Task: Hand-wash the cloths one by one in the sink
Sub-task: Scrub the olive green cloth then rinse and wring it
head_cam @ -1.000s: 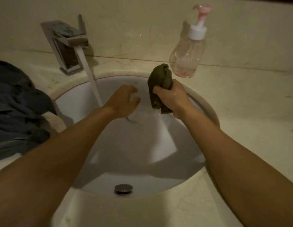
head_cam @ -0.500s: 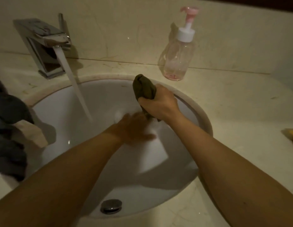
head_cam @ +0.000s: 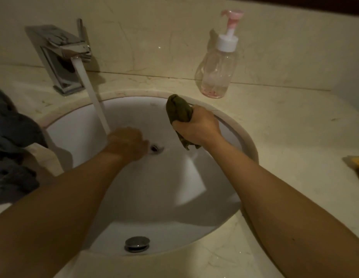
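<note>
My right hand point(head_cam: 196, 127) grips a bunched dark green cloth point(head_cam: 178, 109) over the right side of the white sink point(head_cam: 154, 197). One end of the cloth sticks up above my fist and a short tail hangs below it. A little left, my left hand point(head_cam: 128, 143) sits low in the basin under the stream of water point(head_cam: 94, 101) from the chrome faucet point(head_cam: 60, 57). It holds nothing, and its fingers look loosely curled and blurred.
A pile of dark blue-grey cloths point(head_cam: 11, 147) lies on the counter left of the sink. A clear pump bottle point(head_cam: 218, 73) with pink liquid stands behind the rim at the right. A yellow object point(head_cam: 357, 162) shows at the right edge. A chrome cap point(head_cam: 137, 243) sits low in the basin.
My left hand has moved left from below the cloth into the running water. My right hand still holds the green cloth in about the same place.
</note>
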Demonstrator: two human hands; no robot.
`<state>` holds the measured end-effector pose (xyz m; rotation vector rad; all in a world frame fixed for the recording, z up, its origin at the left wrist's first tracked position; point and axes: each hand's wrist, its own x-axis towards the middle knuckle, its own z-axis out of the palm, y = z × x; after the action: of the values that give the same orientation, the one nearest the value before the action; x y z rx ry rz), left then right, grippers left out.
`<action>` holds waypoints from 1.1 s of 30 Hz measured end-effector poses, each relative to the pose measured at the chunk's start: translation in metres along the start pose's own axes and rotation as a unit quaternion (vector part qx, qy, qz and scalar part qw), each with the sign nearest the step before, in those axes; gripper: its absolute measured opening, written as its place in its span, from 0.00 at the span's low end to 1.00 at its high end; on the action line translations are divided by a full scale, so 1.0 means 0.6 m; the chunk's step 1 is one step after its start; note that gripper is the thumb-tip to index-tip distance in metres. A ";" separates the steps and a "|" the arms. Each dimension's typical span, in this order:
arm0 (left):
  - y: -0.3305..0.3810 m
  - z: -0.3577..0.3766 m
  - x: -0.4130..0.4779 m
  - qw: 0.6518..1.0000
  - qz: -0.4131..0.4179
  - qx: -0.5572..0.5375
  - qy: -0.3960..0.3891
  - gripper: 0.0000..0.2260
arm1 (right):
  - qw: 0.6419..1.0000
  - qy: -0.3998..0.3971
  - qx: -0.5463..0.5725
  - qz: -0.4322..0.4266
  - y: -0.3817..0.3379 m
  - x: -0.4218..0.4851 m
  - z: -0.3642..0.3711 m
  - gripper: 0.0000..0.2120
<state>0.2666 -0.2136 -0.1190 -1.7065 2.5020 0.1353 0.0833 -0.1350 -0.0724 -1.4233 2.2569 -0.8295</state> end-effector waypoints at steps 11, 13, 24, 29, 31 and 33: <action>0.104 0.060 -0.015 0.938 0.326 0.021 -0.112 0.38 | 1.000 0.015 0.010 -0.001 0.008 0.006 0.005 0.16; 0.073 0.055 -0.003 0.950 0.300 0.008 -0.088 0.36 | 1.000 0.014 0.009 0.000 0.008 0.006 0.005 0.15; -0.045 0.013 0.001 0.998 0.012 0.022 -0.050 0.16 | 1.000 -0.014 -0.019 0.016 0.004 0.004 -0.001 0.15; 0.016 0.029 0.017 0.999 0.040 -0.002 0.007 0.30 | 1.000 -0.002 -0.019 0.020 0.004 0.004 -0.003 0.14; 0.055 0.040 0.012 0.987 0.161 -0.003 0.002 0.33 | 1.000 0.003 -0.023 0.020 0.005 0.005 -0.002 0.14; 0.088 0.049 -0.003 0.957 0.287 0.004 -0.028 0.34 | 1.000 0.003 -0.023 0.019 0.006 0.007 -0.001 0.15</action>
<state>0.2192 -0.1889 -0.1474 -0.9046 2.8634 0.2143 0.0788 -0.1377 -0.0742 -1.3955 2.3139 -0.7743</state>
